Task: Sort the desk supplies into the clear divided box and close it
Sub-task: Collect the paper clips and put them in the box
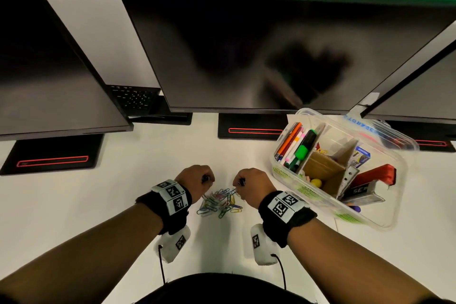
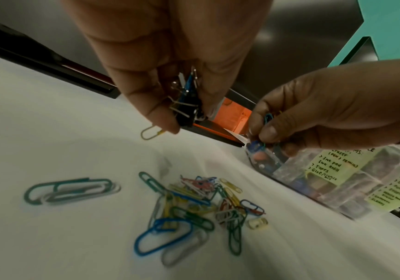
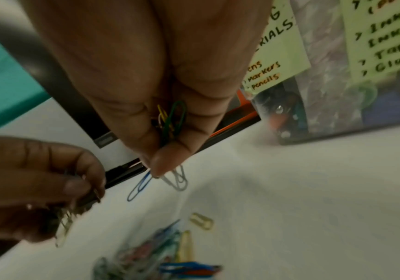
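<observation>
A pile of coloured paper clips (image 1: 220,202) lies on the white desk between my two hands. My left hand (image 1: 197,180) hovers just left of the pile and grips several black binder clips (image 2: 186,102) plus a yellow paper clip (image 2: 149,132). My right hand (image 1: 249,184) hovers just right of the pile and pinches a bunch of paper clips (image 3: 171,121), with a blue one and a grey one dangling below the fingertips. The clear divided box (image 1: 291,175) stands open at the right, holding pens, markers, a red stapler (image 1: 375,175) and small items in cardboard-divided sections.
Three dark monitors (image 1: 246,57) stand along the back, with their black bases (image 1: 251,129) on the desk. The box's clear lid (image 1: 385,131) lies behind the box. Yellow handwritten labels (image 2: 330,166) are stuck on the box's near wall. A keyboard (image 1: 133,97) sits behind the left monitor.
</observation>
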`<state>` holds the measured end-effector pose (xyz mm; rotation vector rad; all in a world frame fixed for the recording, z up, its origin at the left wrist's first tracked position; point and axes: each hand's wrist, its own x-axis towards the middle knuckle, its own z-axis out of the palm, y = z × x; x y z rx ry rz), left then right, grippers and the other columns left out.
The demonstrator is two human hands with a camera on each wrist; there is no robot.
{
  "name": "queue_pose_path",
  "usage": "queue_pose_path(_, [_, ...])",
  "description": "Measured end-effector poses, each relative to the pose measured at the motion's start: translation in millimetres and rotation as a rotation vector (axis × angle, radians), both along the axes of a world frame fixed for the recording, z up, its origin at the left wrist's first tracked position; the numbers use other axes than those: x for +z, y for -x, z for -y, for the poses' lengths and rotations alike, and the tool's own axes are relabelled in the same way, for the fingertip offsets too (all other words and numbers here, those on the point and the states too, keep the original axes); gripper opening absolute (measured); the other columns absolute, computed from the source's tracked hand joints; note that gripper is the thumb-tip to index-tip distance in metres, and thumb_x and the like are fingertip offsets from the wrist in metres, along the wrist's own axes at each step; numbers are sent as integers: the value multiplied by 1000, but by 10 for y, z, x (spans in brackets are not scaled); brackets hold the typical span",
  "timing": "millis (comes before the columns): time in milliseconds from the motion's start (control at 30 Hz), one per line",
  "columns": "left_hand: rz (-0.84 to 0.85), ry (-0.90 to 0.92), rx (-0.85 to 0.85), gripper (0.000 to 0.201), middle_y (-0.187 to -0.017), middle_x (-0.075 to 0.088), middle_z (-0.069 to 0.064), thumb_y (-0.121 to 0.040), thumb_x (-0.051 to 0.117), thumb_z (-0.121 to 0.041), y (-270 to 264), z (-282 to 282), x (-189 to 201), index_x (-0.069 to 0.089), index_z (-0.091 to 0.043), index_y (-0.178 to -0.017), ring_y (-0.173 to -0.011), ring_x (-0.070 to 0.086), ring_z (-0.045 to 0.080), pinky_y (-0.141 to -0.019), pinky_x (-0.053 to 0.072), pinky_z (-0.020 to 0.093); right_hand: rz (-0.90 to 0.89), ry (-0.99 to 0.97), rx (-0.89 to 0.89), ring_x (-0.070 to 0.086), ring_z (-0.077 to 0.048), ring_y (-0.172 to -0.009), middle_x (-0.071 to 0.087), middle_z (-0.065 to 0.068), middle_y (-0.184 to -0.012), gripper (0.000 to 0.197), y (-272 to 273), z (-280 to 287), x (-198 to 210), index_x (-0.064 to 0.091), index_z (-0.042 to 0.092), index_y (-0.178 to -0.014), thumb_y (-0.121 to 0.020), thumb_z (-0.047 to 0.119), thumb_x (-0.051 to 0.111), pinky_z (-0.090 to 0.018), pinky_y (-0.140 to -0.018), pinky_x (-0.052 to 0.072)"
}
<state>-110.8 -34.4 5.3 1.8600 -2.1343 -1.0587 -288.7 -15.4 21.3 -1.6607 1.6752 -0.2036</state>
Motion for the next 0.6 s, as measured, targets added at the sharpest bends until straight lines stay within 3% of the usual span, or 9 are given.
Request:
queue_pose_path(133, [11, 3, -27, 16, -91, 52, 0, -89, 55, -13, 70, 1, 16, 65, -11, -101, -81, 48, 15, -75, 37, 18, -26, 12, 17, 65, -27, -92, 67, -11, -107, 21, 109, -77, 41, 68, 5, -97, -86, 3, 50, -26, -76, 50])
queue_pose_path(200, [29, 5, -36, 17, -91, 52, -2, -89, 54, -13, 109, 2, 24, 65, -12, -102, -81, 48, 14, -75, 35, 17, 24, 22, -44, 67, -26, -81, 67, -11, -102, 18, 146, -82, 83, 69, 7, -93, -86, 3, 53, -23, -64, 54])
queue_pose_path(300, [43, -9, -53, 17, -98, 60, 2, -89, 53, -13, 179, 2, 52, 65, -11, -102, -87, 54, 17, -77, 38, 20, 89, 26, -96, 65, -21, -66, 65, -7, -88, 15, 212, -69, 174, 69, 8, -90, -86, 4, 56, -11, -49, 48])
queue_pose_path(367, [52, -21, -64, 16, -97, 60, 3, -90, 53, -12, 200, 3, 62, 65, -11, -100, -93, 58, 21, -77, 39, 20, 108, 30, -87, 62, -17, -63, 62, -4, -86, 15, 243, -77, 265, 70, 8, -92, -86, 5, 56, -11, -50, 47])
queue_pose_path(467, [55, -17, -75, 14, -92, 55, -2, -90, 53, -12, 225, 21, 79, 64, -14, -97, -85, 52, 16, -77, 40, 21, 189, 75, -105, 59, -11, -57, 64, -5, -86, 13, 338, -80, 457, 70, 7, -92, -87, 4, 58, -8, -50, 48])
queue_pose_path(533, [52, -10, -81, 16, -91, 54, -3, -90, 53, -12, 235, 44, 89, 65, -11, -101, -83, 50, 13, -77, 40, 21, 287, 112, -172, 60, -6, -56, 63, -3, -84, 12, 467, -24, 623, 69, 11, -87, -87, 3, 60, -8, -53, 50])
queue_pose_path(600, [55, -2, -84, 17, -91, 53, -3, -90, 53, -12, 245, 62, 102, 65, -10, -102, -83, 50, 13, -77, 39, 20, 401, 161, -306, 62, -6, -53, 64, -4, -81, 18, 672, 72, 784, 65, 16, -77, -86, 1, 60, -15, -58, 55])
